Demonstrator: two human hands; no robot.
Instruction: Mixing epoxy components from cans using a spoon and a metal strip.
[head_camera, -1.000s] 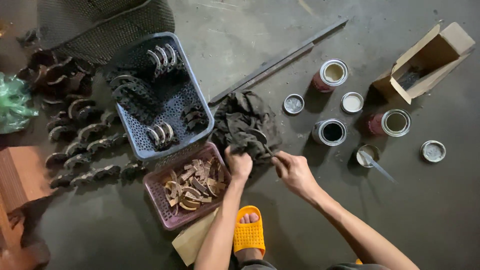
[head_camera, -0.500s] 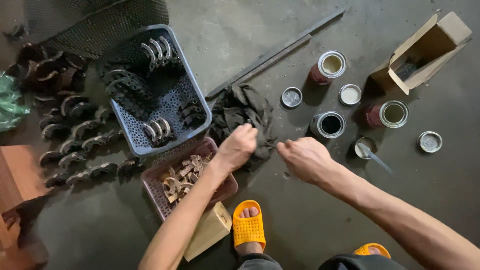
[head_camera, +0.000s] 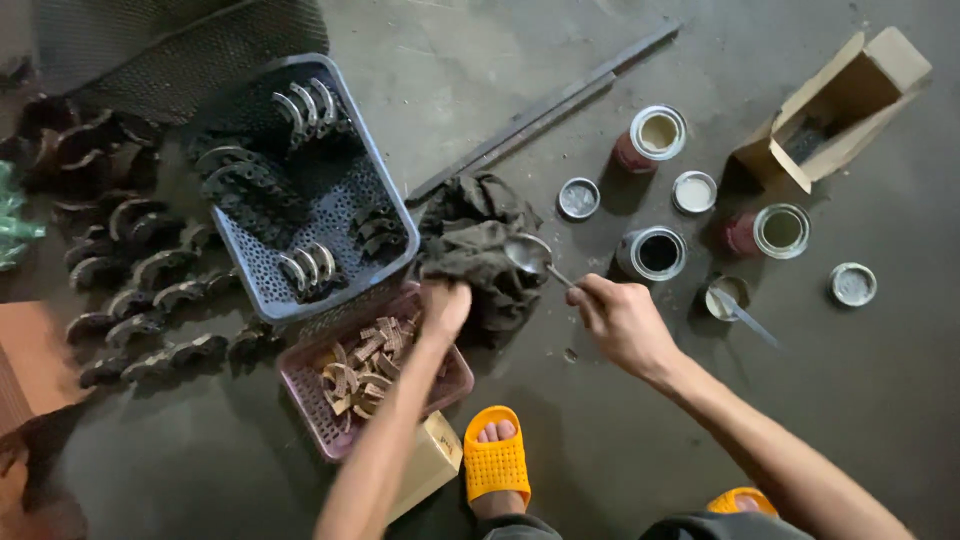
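Head view: left hand (head_camera: 443, 308) bunches a soft, limp rag (head_camera: 478, 252), fingers closed on it; right hand (head_camera: 620, 318) pinches a stiff, light spoon (head_camera: 530, 254) by its handle end.

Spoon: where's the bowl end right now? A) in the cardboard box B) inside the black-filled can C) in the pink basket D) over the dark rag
D: the right hand holds the spoon by its handle with the bowl over the dark rag, which the left hand grips; the can sits apart to the right.
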